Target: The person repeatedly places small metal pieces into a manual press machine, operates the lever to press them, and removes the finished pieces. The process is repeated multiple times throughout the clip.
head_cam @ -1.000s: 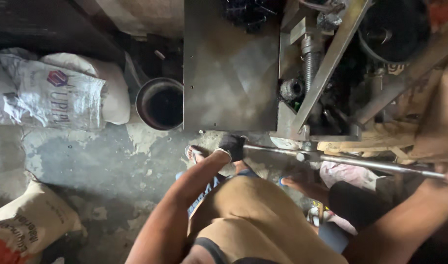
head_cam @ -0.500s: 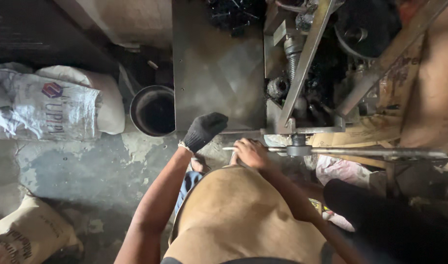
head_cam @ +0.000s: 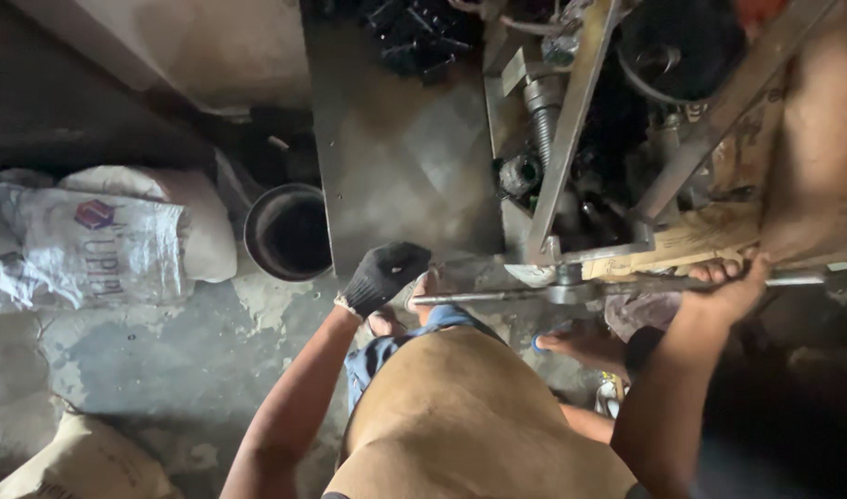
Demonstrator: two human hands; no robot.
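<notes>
Left hand [head_cam: 383, 274], in a dark knit glove, cups the near end of the long grey steel bar [head_cam: 497, 297], steadying it; bare right hand [head_cam: 733, 286] grip wraps the far end for leverage.

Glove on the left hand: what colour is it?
Black, seen best in the head view: the glove covers the left hand by the metal bar.

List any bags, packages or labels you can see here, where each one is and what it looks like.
White woven sack: on the floor at left, lying on its side, crumpled, with a red and blue emblem and grey print.
Tan sack: bottom-left corner, partly cut off, plain.
No signs or screens show.
</notes>
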